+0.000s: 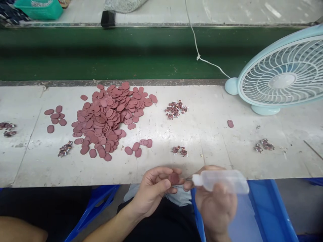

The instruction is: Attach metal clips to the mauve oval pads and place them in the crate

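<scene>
Between the thumb and fingers of my left hand [153,191] is a reddish-brown oval disc [173,178], held just past the table's front edge. My right hand [217,201] grips a translucent white squeeze bottle [224,180], which lies nearly level with its thin tip pointing left at the disc. Motion blurs the right hand a little. Beyond the hands a large pile of similar oval discs [108,114] covers the left middle of the table, with a few loose discs [136,147] nearer my left hand. Small brown-and-white pieces [179,151] lie in a cluster behind my hands.
A light blue fan [281,80] stands at the right, its white cord [194,37] running back over a green strip [151,67]. More small brown pieces [176,109] lie farther back. Blue crate [275,211] sits below the edge at right. Another person's arm [21,230] shows lower left.
</scene>
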`<state>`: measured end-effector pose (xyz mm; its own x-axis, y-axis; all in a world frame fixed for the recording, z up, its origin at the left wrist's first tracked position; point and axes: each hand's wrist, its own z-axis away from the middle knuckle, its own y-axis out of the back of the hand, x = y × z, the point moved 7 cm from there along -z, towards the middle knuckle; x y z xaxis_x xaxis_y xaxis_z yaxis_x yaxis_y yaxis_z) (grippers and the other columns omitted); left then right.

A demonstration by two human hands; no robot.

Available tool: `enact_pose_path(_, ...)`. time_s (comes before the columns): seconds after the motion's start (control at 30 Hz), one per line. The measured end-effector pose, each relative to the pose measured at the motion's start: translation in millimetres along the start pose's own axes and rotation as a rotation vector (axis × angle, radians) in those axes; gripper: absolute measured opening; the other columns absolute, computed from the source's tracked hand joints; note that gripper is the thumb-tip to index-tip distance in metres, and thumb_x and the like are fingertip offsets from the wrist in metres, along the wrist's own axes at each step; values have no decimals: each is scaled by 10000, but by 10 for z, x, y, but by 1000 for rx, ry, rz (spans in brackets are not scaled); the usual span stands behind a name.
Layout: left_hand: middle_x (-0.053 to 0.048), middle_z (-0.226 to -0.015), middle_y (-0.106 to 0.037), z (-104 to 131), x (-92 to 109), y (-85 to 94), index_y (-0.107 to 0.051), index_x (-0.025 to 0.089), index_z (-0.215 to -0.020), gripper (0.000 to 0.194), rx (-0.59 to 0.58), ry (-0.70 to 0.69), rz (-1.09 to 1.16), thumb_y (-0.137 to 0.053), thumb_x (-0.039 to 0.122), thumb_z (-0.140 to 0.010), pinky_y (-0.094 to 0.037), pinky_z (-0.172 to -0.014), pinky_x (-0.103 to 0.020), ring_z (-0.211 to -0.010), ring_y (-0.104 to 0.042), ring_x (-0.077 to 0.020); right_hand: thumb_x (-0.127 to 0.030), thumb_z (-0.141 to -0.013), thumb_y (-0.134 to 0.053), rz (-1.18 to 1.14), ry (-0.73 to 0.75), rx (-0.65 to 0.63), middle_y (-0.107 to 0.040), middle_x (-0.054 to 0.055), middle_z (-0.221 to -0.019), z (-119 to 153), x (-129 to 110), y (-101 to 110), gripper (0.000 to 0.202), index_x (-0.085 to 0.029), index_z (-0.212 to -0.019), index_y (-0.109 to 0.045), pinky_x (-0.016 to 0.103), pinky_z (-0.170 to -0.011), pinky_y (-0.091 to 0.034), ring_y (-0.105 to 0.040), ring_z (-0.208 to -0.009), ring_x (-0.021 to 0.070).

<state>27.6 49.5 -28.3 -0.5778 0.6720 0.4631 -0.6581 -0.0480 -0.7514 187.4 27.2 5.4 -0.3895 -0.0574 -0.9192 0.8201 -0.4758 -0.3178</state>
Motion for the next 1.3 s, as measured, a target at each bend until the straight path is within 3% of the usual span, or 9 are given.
enact_pose_path(0.17,-91,-1201,-776,3,37,-2,-749,221,-976,139,-11,7,11,-758,152,-856,-584,-802,-225,-1054,-753,-211,-428,-965,-554,-603,-402,-46,-570,-32,-683,-543,115,149,307,-154,-1060,-656,99,-416,-487,-596,-543,68)
enact_pose_path(0.3,-88,-1147,-795,-1,85,52,-748,215,-964,124,13,-1,22,-763,159,-853,-581,-795,-225,-1022,-763,-213,-461,-979,-574,-745,-349,-155,-534,-53,-669,-713,127,284,379,-113,-1112,-646,27,-397,-432,-531,-495,30)
enact_pose_path(0.47,-88,-1182,-784,7,173,178,-750,218,-1000,145,60,-35,19,-740,154,-870,-579,-751,-214,-973,-773,-210,-604,-943,-550,42,-115,-82,-536,-50,-653,-494,40,256,442,-203,-1055,-699,167,-259,-296,-384,-372,63)
enact_pose_path(0.63,-100,-1195,-778,25,219,200,-757,208,-992,147,86,-49,15,-747,146,-860,-574,-721,-196,-979,-771,-214,-419,-914,-677,1022,161,-107,-677,67,-981,-508,18,-98,301,-207,-1124,-723,347,-703,-541,-641,-759,191)
enact_pose_path(0.73,-102,-1229,-764,42,229,180,-764,205,-976,142,97,-62,13,-760,149,-846,-575,-705,-190,-981,-771,-217,-416,-960,-589,1228,207,-162,-668,87,-1031,-606,76,-193,281,-199,-1086,-716,395,-791,-532,-647,-803,206)
enact_pose_path(0.87,-106,-1198,-777,50,233,169,-774,198,-936,110,100,-78,31,-779,168,-831,-583,-710,-201,-988,-772,-229,-434,-918,-658,1107,79,-145,-704,64,-923,-568,16,-58,231,-220,-982,-720,363,-701,-552,-667,-772,212)
enact_pose_path(0.97,-110,-1139,-798,38,220,142,-783,195,-923,103,85,-71,12,-793,187,-821,-584,-704,-214,-982,-776,-247,-430,-851,-758,736,-86,-144,-746,60,-869,-368,-70,16,236,-222,-959,-729,320,-620,-583,-704,-731,211)
enact_pose_path(1.1,-110,-1099,-809,27,210,91,-793,197,-935,158,76,-99,-61,-831,199,-781,-592,-708,-254,-982,-774,-268,-326,-833,-798,432,-206,-293,-782,56,-863,-40,-113,-175,148,-239,-950,-775,288,-571,-619,-740,-682,207)
enact_pose_path(1.3,-103,-1089,-811,13,171,42,-785,195,-978,201,-5,-114,-76,-829,180,-782,-608,-810,-323,-942,-769,-224,-264,-855,-788,415,-173,-307,-791,24,-865,45,-54,-352,160,-282,-1013,-788,255,-625,-636,-730,-708,167)
